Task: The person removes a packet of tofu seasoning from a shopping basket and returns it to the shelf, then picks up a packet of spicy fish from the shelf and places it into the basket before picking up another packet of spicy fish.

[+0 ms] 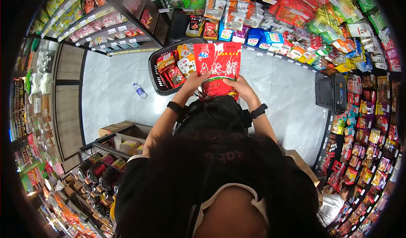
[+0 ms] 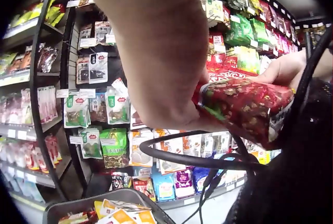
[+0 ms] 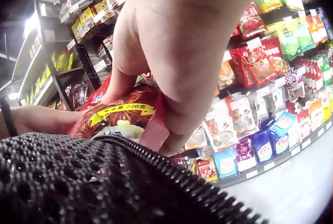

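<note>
A large red snack packet (image 1: pixel 218 64) with white lettering is held upright in front of the body. The left hand (image 1: pixel 192 84) grips its lower left edge and the right hand (image 1: pixel 242 88) its lower right edge, thumbs on the front. In the left wrist view the left hand (image 2: pixel 177 109) is beside the shiny red packet (image 2: pixel 247 104), its fingers mostly hidden. In the right wrist view the right hand (image 3: pixel 171 88) holds the packet (image 3: pixel 122 114), which has a yellow band. Left of the packet, a black basket (image 1: pixel 153 75) holds several red and orange packets.
Shelves of hanging packets (image 1: pixel 253 18) curve across the front and right. A second dark basket (image 1: pixel 330 93) is at the right shelf. A bottle (image 1: pixel 140 91) lies on the grey floor (image 1: pixel 110 77) at left. Cartons (image 1: pixel 302 166) stand behind, near another person (image 1: pixel 332 206).
</note>
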Demonstrator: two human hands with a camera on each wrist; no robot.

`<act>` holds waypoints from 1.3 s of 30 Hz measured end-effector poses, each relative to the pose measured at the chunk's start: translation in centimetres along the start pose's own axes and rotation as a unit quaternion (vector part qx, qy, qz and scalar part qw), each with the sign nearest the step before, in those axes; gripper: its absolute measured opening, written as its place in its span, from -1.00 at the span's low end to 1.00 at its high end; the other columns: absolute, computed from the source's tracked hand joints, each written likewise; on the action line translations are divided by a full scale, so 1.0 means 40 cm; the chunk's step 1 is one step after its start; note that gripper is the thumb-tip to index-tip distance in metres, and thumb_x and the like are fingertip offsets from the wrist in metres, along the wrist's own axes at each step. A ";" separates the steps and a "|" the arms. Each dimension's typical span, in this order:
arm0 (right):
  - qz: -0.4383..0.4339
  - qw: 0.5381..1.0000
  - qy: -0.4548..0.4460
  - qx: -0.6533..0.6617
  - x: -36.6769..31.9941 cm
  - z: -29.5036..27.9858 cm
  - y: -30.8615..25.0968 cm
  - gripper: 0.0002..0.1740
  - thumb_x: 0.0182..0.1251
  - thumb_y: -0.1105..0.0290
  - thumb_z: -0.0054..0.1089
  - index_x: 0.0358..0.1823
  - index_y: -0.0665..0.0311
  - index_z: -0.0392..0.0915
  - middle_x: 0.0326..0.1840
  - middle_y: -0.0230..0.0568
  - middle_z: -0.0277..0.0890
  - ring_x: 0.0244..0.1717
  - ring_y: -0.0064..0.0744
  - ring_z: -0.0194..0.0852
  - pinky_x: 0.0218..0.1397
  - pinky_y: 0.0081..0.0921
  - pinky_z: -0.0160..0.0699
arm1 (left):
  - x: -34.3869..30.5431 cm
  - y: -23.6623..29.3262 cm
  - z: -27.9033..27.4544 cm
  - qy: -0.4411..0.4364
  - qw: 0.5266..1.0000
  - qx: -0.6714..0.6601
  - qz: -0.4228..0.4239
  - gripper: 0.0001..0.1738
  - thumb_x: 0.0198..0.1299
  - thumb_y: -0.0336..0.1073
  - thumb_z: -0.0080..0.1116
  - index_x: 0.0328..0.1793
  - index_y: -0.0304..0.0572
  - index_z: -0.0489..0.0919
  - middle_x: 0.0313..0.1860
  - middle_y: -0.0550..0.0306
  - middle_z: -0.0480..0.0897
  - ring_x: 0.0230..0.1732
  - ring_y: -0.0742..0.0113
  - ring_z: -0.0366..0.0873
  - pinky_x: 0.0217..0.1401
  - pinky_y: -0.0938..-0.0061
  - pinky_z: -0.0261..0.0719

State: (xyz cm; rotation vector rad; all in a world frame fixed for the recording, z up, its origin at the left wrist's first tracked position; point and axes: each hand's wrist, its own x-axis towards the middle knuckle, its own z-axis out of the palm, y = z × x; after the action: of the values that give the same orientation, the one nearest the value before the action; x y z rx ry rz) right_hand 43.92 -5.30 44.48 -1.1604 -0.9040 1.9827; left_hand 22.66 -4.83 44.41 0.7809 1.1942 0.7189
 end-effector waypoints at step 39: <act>0.238 0.963 -0.114 0.051 0.886 0.121 0.134 -0.60 0.10 0.51 0.21 0.02 0.34 0.40 -0.06 -0.18 0.51 -0.10 -0.36 0.52 0.01 -0.40 0.52 | 0.498 -0.098 -0.602 0.012 0.977 -0.197 -0.081 -0.59 0.09 -0.45 0.08 0.12 -0.26 0.41 -0.01 0.03 0.55 -0.04 0.20 0.53 0.03 0.39 0.46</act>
State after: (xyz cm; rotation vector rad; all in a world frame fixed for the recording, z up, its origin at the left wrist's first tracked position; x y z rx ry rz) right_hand 24.75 19.27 26.14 -1.1879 -0.6615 2.5623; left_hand 3.87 12.90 26.40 0.3415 1.0757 0.7987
